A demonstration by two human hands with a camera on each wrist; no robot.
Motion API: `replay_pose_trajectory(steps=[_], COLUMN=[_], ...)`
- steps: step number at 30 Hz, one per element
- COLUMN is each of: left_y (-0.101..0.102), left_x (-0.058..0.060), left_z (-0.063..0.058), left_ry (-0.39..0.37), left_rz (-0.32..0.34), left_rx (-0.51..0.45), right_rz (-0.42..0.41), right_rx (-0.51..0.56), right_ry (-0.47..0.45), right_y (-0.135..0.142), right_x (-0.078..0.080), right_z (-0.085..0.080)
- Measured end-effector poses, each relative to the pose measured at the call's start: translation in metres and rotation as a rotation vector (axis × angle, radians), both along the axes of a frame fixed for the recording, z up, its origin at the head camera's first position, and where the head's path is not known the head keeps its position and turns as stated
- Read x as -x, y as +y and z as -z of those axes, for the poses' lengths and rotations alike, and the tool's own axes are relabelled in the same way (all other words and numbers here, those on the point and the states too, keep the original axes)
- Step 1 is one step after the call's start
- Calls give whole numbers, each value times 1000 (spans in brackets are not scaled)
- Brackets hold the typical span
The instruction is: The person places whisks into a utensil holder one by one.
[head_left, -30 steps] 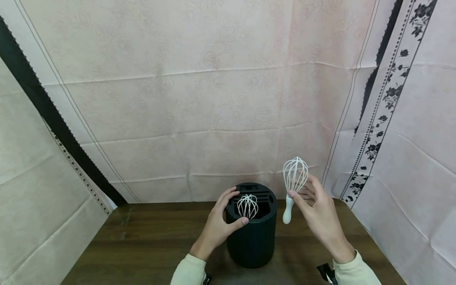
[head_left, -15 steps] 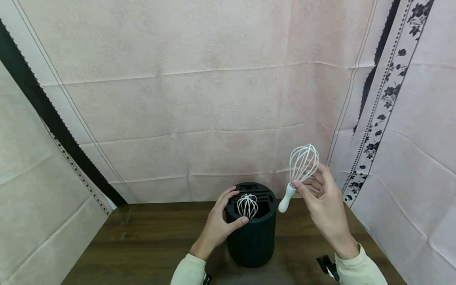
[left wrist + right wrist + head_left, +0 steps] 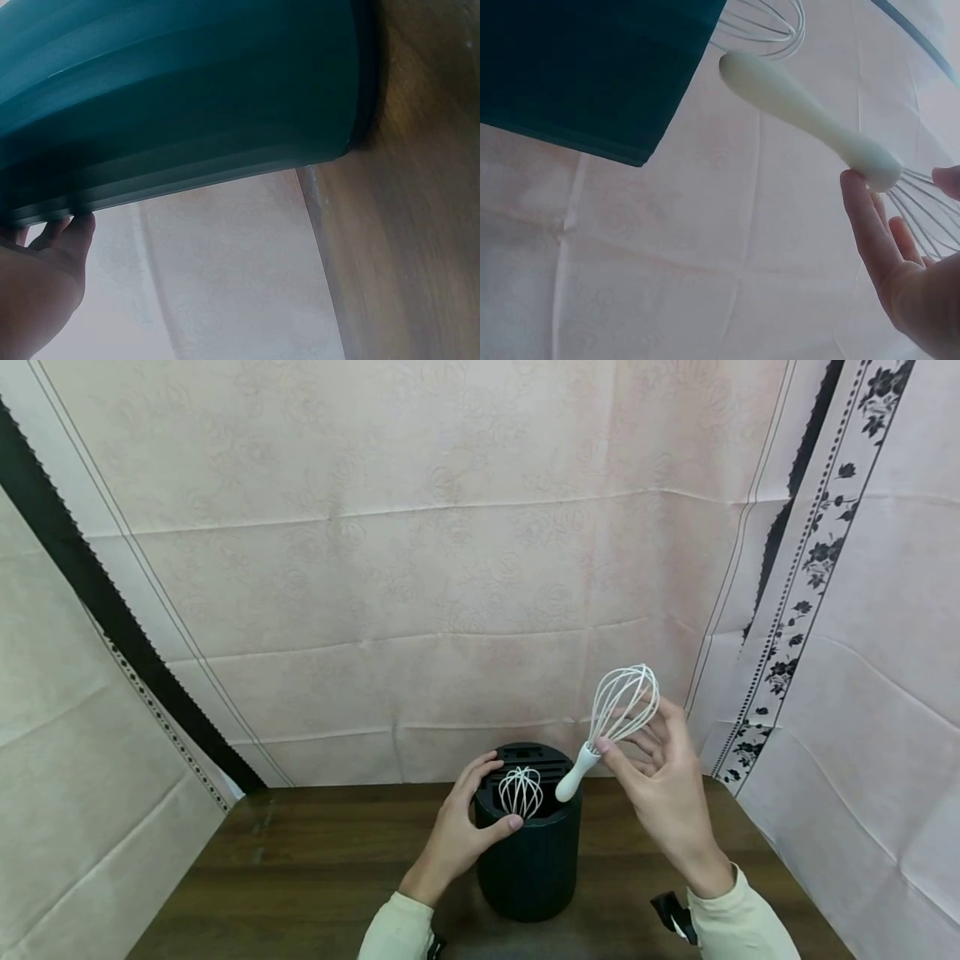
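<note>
A dark green cylindrical utensil holder point(image 3: 528, 877) with a slotted top stands upright on the table. My left hand point(image 3: 461, 827) grips its upper left side, thumb along the front rim and fingers at the back; in the left wrist view the fingertips point(image 3: 79, 229) lie against the ribbed wall. The wire head of one whisk point(image 3: 521, 787) pokes out of the large opening. My right hand point(image 3: 663, 797) pinches a second whisk point(image 3: 581, 768) where wires meet handle. It tilts, wire head up and right, and its pale handle point(image 3: 802, 109) points down-left, overlapping the opening's right side in the head view.
The brown wooden table point(image 3: 300, 868) runs under the holder. Behind it hangs a pale cloth point(image 3: 450, 568), with further cloth on both sides; the right one bears a dark floral band point(image 3: 823, 556).
My right hand first rose and moved right with its whisk, whose handle tilted more, then came back left, bringing the handle end over the holder. The left hand and holder have hardly moved.
</note>
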State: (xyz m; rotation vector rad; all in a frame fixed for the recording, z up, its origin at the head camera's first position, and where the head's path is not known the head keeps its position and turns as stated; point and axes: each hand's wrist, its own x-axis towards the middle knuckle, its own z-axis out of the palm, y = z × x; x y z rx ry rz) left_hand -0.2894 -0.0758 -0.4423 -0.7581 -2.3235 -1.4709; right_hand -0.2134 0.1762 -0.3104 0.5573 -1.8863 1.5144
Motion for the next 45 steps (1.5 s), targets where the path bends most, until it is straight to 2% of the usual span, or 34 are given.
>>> replay_pose_trajectory(steps=[5, 8, 12, 21, 29, 39, 45], left_y=[1, 2, 2, 0, 1, 1, 1], left_x=[0, 0, -1, 1, 0, 1, 0], left_z=[-1, -2, -3, 0, 0, 0, -1], left_ry=[7, 5, 5, 13, 13, 19, 23], left_rz=[3, 6, 12, -5, -1, -1, -2], left_rx=[7, 9, 6, 17, 13, 5, 6], right_rz=[-40, -29, -12, -39, -13, 19, 1], right_rx=[-8, -28, -59, -67, -85, -127, -207], right_ry=[-16, -14, 8, 64, 19, 4, 85], right_y=[-3, -5, -6, -9, -10, -11, -16], right_x=[3, 4, 6, 13, 17, 22, 25], right_z=[2, 4, 6, 16, 29, 42, 50])
